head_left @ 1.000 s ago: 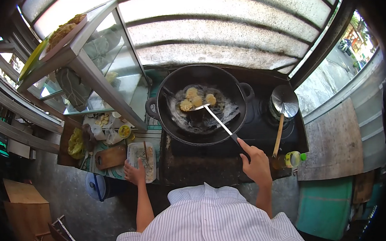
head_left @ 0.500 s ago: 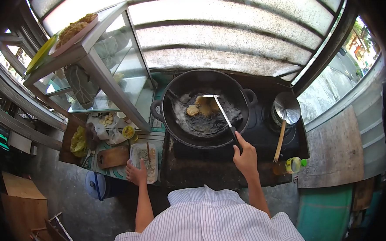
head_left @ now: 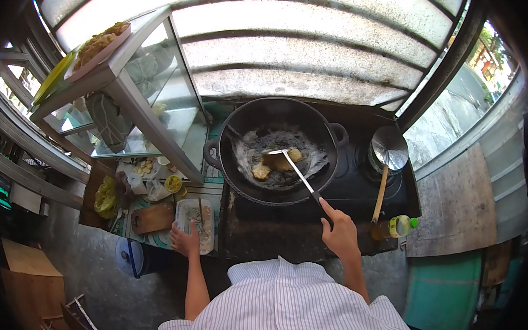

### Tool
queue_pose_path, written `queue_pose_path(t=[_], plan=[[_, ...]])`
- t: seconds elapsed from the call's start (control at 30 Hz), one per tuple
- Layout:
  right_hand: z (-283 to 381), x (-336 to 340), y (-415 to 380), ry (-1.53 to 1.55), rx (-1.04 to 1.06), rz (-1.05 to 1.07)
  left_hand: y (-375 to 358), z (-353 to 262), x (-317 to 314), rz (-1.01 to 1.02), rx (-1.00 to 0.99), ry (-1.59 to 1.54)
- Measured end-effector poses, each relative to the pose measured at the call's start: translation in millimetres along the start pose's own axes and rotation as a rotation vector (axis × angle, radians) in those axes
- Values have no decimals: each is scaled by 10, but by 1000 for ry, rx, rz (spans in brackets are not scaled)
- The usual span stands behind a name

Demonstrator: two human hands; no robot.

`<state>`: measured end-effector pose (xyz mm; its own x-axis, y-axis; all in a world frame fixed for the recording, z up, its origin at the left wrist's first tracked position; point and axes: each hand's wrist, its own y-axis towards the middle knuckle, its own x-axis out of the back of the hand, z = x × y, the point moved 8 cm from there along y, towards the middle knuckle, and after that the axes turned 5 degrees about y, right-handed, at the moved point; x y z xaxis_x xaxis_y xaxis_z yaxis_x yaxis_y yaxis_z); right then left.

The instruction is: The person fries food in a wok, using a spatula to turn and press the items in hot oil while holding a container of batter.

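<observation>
My right hand is closed around the black handle of a metal spatula. The spatula's blade reaches into a large black wok, next to browned fritters in the bubbling oil. Part of the food is hidden behind the blade. At the lower left, my left hand rests at the near left side of a clear plastic container, fingers apart and thumb by its rim. A pale batter-like mix and a thin brown stick are inside that container.
Left of the container lie a wooden board, a yellow-filled cup and plastic bags. A glass cabinet stands behind them, a plate of fried food on top. Right of the wok are a wooden-handled strainer and a green-capped bottle.
The spatula blade has come nearer to me within the wok, and the fritters have shifted toward the near side. My right hand is slightly lower; my left hand has barely moved.
</observation>
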<state>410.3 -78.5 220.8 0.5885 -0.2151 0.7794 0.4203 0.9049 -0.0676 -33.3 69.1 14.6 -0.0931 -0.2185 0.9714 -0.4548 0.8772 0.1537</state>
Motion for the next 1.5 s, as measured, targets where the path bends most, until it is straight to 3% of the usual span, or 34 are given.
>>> queue_pose_path(t=[0.13,0.2,0.3,0.53,1.0,1.3,1.37,1.5], plan=[[-54,139,-91,16,-17,16,-3,5,-11,3,12,7],[-75,260,-126,128,149,-87,-5,2,-11,-1,7,9],[-76,494,-193,172,168,-81,2,26,-22,-10,6,15],[9,944,-376,63,167,-10,11,37,-67,-12,2,22],[-25,469,-235,-41,99,-8,-4,14,-21,13,9,8],[65,332,-135,105,113,-29,-2,20,-21,25,7,10],[113,402,-123,293,202,-41,4,15,-13,17,-1,1],[233,337,-61,398,164,-42,1,-1,-15,22,-4,1]])
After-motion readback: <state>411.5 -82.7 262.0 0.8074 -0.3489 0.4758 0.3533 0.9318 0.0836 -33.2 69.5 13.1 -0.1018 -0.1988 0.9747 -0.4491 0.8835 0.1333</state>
